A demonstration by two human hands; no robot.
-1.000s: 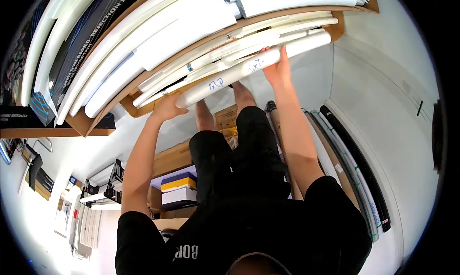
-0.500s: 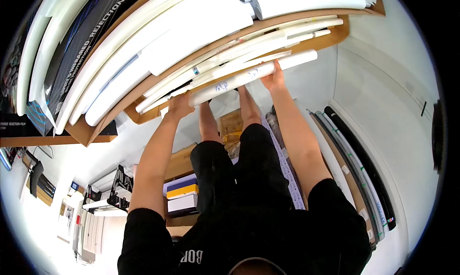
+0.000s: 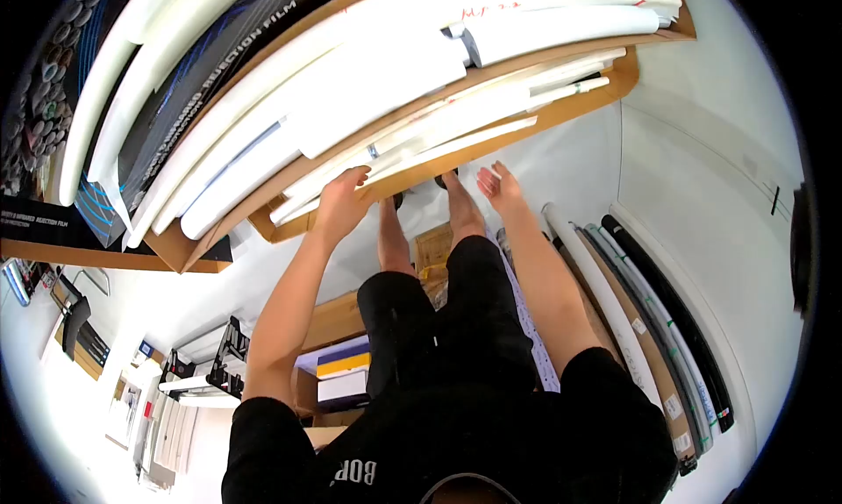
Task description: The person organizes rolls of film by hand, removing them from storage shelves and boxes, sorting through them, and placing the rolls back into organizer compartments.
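Observation:
My left hand (image 3: 344, 200) is at the front edge of a long cardboard box (image 3: 421, 172), its fingers stretched towards the white rolls (image 3: 456, 135) lying inside. Whether the fingertips touch a roll I cannot tell. My right hand (image 3: 501, 188) hangs in the air just below the box's right part, palm turned inward, fingers apart, with nothing in it. The rolls are long, white and slim, packed side by side, and their left ends show beyond my left hand.
Above is another cardboard box (image 3: 197, 251) of thicker white rolls (image 3: 377, 74). A black film carton (image 3: 189, 92) lies at upper left. Long rolls (image 3: 653, 315) lean along the right wall. Small boxes (image 3: 342, 388) stand by my left leg.
Both hands held a white roll with blue writing in front of the box. Now that roll is out of my hands; my right hand has dropped lower and opened.

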